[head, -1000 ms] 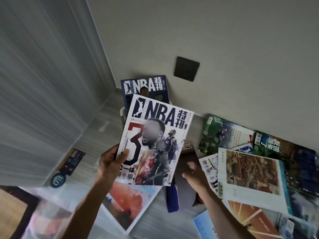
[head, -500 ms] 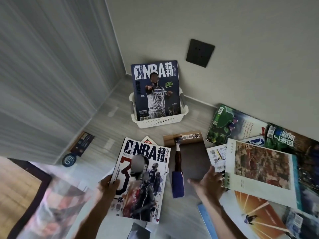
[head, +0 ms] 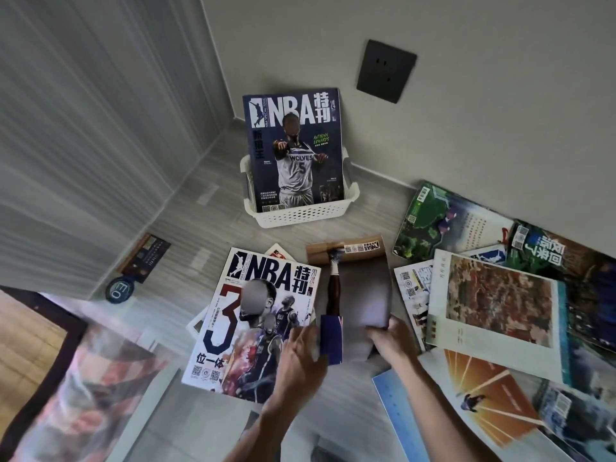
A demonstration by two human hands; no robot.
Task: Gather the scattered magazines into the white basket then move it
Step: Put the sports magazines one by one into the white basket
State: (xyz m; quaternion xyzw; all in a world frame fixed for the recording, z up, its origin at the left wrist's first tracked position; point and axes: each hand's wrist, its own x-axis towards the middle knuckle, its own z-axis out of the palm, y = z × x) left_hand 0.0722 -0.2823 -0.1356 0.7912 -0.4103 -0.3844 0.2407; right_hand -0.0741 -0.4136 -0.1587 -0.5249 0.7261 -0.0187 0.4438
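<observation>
The white basket (head: 301,217) stands on the floor by the wall, with a dark blue NBA magazine (head: 295,148) upright in it. A white NBA magazine with a big "3" (head: 248,323) lies flat on the floor in front of the basket. Right of it lies a grey magazine with a brown top strip (head: 361,288). My left hand (head: 300,356) rests with spread fingers at the seam between these two, holding nothing that I can see. My right hand (head: 391,338) grips the grey magazine's lower edge.
Several more magazines overlap on the floor at the right: a green one (head: 443,225), one with a red-brown picture (head: 496,301), an orange one (head: 490,395). A blurred magazine (head: 83,395) lies at the lower left. A dark card (head: 146,258) lies by the left wall.
The "3" magazine came down from in front of the basket to the floor and my left hand let go of it. Both hands moved onto the grey magazine's lower edge.
</observation>
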